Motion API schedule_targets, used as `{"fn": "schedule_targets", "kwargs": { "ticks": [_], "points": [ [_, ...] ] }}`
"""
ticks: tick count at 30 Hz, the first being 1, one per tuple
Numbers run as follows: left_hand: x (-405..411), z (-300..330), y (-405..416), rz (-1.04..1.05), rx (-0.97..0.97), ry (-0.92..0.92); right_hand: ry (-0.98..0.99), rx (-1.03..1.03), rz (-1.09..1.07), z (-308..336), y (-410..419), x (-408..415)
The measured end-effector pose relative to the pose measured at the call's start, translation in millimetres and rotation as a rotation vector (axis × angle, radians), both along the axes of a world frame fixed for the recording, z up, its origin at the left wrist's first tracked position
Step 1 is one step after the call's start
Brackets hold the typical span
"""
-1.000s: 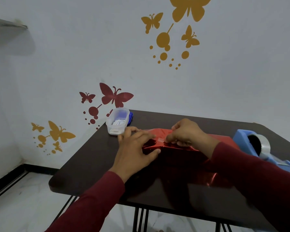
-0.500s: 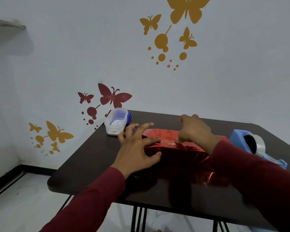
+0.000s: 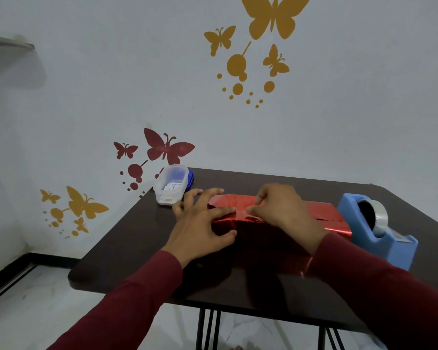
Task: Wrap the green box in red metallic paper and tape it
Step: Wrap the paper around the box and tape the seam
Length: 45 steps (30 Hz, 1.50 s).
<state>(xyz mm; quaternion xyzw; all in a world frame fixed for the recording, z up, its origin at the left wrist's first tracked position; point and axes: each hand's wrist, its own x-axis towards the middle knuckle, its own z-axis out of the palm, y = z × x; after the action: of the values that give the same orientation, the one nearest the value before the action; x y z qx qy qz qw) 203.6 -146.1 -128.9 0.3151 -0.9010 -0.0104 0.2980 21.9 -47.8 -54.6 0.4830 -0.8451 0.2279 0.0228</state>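
Head view looks down on a dark table [image 3: 137, 248] set against a pale wall with butterfly stickers [image 3: 167, 147]; both hands work at the left end of a long parcel wrapped in red paper [image 3: 321, 210]; the box inside is fully covered, so no green shows. The left hand [image 3: 200, 223] lies spread, fingers straight and fanned; its forefinger presses along the top of the parcel's end and its thumb presses the near side, while the other fingers reach past the end over the table; it holds nothing in a curl. The right hand [image 3: 281, 210] sits just beside it on the parcel's top, fingers bent; its thumb and forefinger seem to pinch or press the folded paper at the spot where the left forefinger ends, though I cannot tell how firmly. From that meeting point the parcel runs away to the right, lying flat on the table, with a loose skirt of paper spilling toward the near edge under the right sleeve [image 3: 377, 286]. Beyond the parcel's far right end, touching or nearly so, stands a blue tape dispenser [image 3: 364, 238]; past the left fingertips, toward the wall, sits a clear plastic tub [image 3: 171, 188] with a blue lid under it.
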Motion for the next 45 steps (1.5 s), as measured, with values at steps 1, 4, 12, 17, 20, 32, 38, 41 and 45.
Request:
{"fn": "schedule_targets", "kwargs": {
  "ticks": [1, 4, 12, 17, 20, 32, 38, 41, 45],
  "points": [
    [0, 0, 1, 0.004, -0.003, -0.01, 0.022, 0.01, 0.012, -3, 1, 3],
    [3, 4, 3, 0.015, -0.01, -0.047, 0.171, 0.033, -0.02, 0, 9, 4],
    [-7, 39, 12, -0.007, -0.121, 0.016, 0.144, -0.101, 0.047, -30, 50, 11],
    [-42, 77, -9, -0.019, 0.347, -0.121, 0.109, -0.175, 0.059, -54, 59, 1],
    [-44, 79, -21, -0.036, 0.72, -0.062, 0.028, -0.202, 0.013, -57, 54, -22],
    [-36, 23, 20, -0.149, 1.247, 0.384, -1.032, -0.489, -0.013, -72, 79, -38],
    [-44, 60, 23, -0.18, 1.163, 0.674, -1.369, -0.676, 0.146, -16, 79, -45],
    [-53, 98, 17, -0.2, 1.103, 0.716, -1.342, -0.668, 0.15, 23, 75, -52],
    [-62, 132, 16, -0.115, 1.093, 0.661, -1.263, -0.55, 0.119, 56, 74, -48]
  ]
}}
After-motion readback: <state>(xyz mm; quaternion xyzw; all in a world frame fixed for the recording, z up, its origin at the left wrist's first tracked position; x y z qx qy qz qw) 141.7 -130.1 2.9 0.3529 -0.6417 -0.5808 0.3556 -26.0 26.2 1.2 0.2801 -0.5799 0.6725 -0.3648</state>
